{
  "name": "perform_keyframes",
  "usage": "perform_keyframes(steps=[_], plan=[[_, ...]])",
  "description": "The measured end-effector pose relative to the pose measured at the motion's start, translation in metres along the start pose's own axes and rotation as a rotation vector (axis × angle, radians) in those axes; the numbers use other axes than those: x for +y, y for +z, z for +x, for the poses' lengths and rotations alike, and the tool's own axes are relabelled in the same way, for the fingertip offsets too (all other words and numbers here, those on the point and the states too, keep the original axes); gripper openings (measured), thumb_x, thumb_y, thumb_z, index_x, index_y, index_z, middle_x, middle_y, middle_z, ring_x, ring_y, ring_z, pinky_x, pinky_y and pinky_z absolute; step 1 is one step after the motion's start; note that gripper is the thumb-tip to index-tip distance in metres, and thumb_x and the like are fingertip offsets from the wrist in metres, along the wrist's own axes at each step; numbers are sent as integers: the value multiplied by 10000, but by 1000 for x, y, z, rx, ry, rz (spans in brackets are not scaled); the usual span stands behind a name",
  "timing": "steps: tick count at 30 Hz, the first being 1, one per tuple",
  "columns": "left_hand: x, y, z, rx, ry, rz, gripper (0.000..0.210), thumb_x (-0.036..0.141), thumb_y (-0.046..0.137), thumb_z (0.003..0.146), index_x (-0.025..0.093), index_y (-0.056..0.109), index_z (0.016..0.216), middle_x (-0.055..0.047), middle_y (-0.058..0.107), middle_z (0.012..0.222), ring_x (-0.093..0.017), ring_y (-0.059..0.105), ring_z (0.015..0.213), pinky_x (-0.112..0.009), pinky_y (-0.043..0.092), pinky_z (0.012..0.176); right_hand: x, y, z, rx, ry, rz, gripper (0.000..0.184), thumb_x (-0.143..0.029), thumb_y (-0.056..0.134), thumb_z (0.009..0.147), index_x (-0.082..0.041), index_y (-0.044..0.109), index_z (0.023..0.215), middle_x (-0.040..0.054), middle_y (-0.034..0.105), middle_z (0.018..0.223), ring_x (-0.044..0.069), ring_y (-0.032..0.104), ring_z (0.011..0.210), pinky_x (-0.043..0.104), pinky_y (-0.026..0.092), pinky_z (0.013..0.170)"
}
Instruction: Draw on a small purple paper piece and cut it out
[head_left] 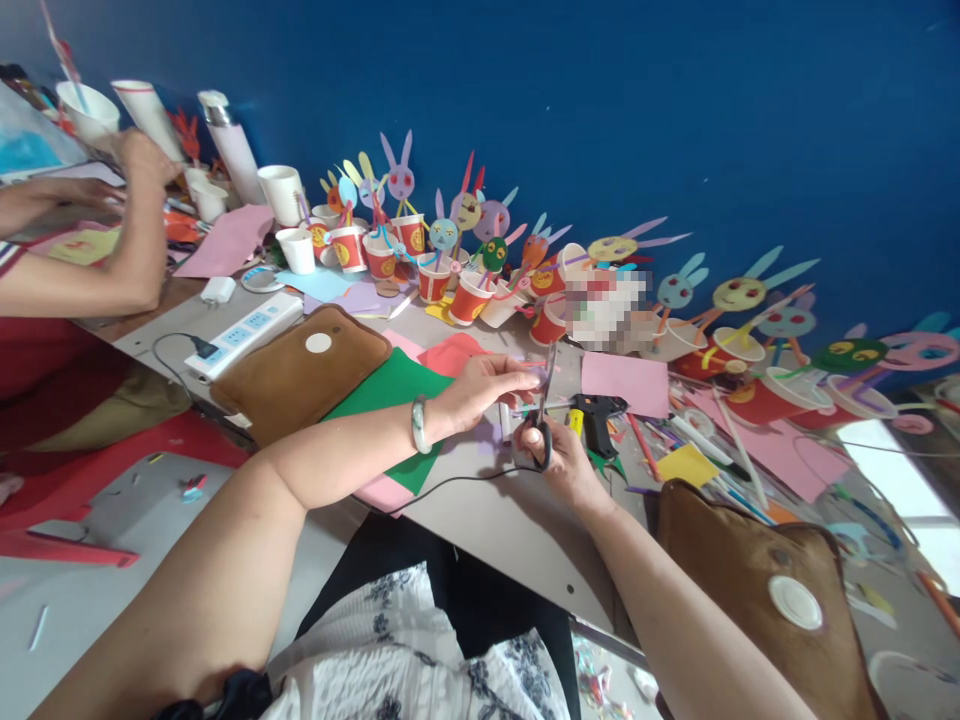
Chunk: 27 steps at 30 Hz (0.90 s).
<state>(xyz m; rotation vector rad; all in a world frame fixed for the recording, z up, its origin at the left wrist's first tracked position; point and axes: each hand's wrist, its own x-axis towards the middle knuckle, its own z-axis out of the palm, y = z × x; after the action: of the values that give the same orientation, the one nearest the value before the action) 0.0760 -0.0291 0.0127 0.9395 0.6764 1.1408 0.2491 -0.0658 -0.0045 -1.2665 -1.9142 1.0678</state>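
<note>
My right hand [559, 465] is closed round the dark handles of a pair of scissors [549, 385], whose blades point away from me. Beside the blades, my left hand [487, 390] pinches a small piece of purple paper [538, 374], mostly covered by the fingers. Just right of the hands lies a black glue gun [598, 420] with a yellow part. A green sheet [397, 405] and a red sheet [452, 352] of paper lie under and behind my left forearm, and a pink sheet [625, 383] is beyond the glue gun.
Paper cups with rabbit figures [442, 240] line the blue wall. Brown pouches lie left [304, 365] and right [757, 590]. A power strip [244, 335] sits left, and a black cord [465, 480] crosses the table. At far left, another person's hands [146, 160] work among papers and cups.
</note>
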Motion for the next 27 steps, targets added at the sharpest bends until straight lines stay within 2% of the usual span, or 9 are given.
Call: perform_keyframes(steps=[5, 27], plan=[[2, 0, 0, -9, -1, 12, 311, 358, 820, 677, 119, 633, 746, -17, 656, 708, -102, 625, 695, -235, 420, 620, -1, -1, 0, -5, 24, -11, 689, -887, 465, 749, -203, 484, 665, -1, 463, 611, 147, 400, 599, 293, 323, 552], [6, -2, -1, -6, 58, 61, 256, 313, 771, 703, 130, 591, 702, -12, 644, 685, -96, 615, 666, -224, 433, 615, -1, -2, 0, -16, 23, -5, 632, -814, 529, 773, -198, 464, 650, -4, 440, 607, 136, 378, 601, 284, 306, 547]])
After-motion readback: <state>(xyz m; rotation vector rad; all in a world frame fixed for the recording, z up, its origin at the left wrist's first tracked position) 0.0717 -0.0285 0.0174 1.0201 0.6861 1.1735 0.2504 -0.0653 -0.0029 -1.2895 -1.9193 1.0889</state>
